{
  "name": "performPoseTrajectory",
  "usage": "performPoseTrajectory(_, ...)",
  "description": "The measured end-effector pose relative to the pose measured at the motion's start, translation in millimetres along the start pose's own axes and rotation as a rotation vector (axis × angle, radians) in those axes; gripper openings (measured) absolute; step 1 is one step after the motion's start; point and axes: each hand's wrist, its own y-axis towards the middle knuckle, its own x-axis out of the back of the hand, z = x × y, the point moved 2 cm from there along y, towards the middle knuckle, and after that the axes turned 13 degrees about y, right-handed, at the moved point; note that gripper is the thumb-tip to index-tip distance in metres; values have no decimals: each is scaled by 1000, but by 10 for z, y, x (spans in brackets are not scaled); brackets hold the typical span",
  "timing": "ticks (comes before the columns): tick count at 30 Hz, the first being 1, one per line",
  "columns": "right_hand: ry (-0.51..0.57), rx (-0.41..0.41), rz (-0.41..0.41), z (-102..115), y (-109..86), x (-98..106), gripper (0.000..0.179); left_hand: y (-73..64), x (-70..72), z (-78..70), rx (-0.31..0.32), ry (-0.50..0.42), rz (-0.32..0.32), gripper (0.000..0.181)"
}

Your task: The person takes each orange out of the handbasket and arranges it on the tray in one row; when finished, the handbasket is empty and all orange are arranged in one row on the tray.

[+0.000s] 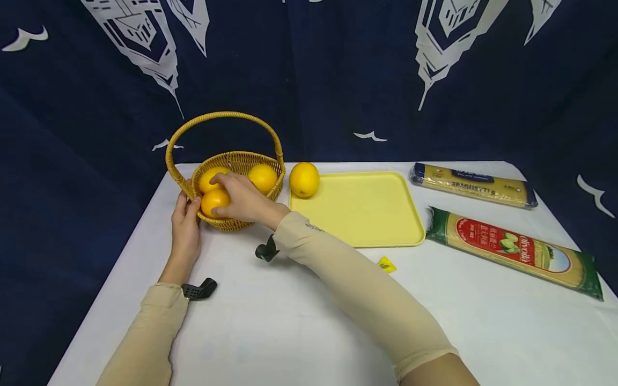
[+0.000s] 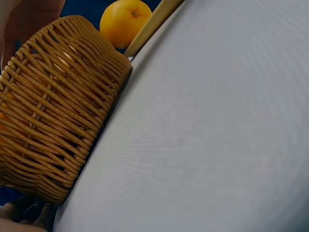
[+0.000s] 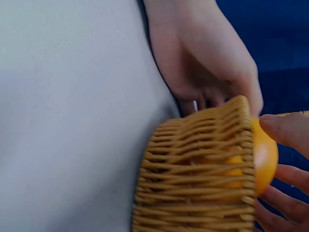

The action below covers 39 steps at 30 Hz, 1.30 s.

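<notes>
A wicker basket (image 1: 232, 224) with a tall arched handle stands at the back left and holds several oranges. My left hand (image 1: 185, 228) grips the basket's left side, thumb near the rim and fingers around the outside. From the right, my right hand (image 1: 246, 198) reaches into the basket. Its thumb and fingers hold the front orange (image 1: 214, 202), and in the right wrist view this orange (image 3: 264, 157) bulges above the rim between them. Behind it lie another orange (image 1: 207, 179) and, to the right, a third orange (image 1: 263, 178). The left wrist view shows mostly the basket's woven wall (image 2: 63, 111).
A yellow tray (image 1: 362, 209) lies right of the basket, with an orange (image 1: 304, 179) at its back left corner. Two packs of pasta, a blue-ended spaghetti pack (image 1: 473, 185) and a green-ended pack (image 1: 516, 249), lie farther right. A small yellow wrapper (image 1: 386, 264) is in front of the tray.
</notes>
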Motion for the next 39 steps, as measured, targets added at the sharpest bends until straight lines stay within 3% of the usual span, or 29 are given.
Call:
performPoseTrajectory(11, -18, -80, -12, -91, 25, -120, 71, 3, -8, -11, 5, -12, 1, 56)
performPoseTrajectory(17, 12, -44, -19, -123, -16, -115, 69, 9, -21, -22, -3, 17, -5, 55)
performPoseTrajectory(25, 69, 38, -166, -96, -129, 12, 67, -1, -21, 2, -2, 16, -8, 55)
performPoseTrajectory(32, 170, 71, -297, -81, -408, 291, 66, 6, -36, 14, -12, -13, -7, 55)
performPoseTrajectory(39, 182, 111, -395, -163, -690, 453, 65, 8, -24, 27, -1, -33, -9, 56)
